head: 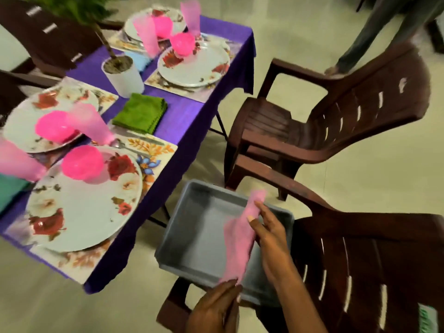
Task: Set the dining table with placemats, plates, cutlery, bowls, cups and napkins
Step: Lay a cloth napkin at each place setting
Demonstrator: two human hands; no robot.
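Napkin step. Left hand pinches the bottom end of a pink napkin; right hand grips its upper part, thumb and fingers curled round the cloth. The napkin hangs stretched between both hands, over a grey bin that sits on the near brown chair. Nothing else visible in the bin.

Just left of the bin: tabletop under a purple cloth. The near setting has a floral placemat, a plate, a pink bowl on it and cutlery beside it. A green napkin lies folded mid-table, and a teal one at the left edge. Pink cups are blurred. Beyond a white plant pot, two far settings also carry plates and bowls.

Judgement: task nearly done; napkins are the last items. Next move calls for folding the pink one flat, then carrying it left and laying it beside a plate lacking one. Which setting, I can't tell.
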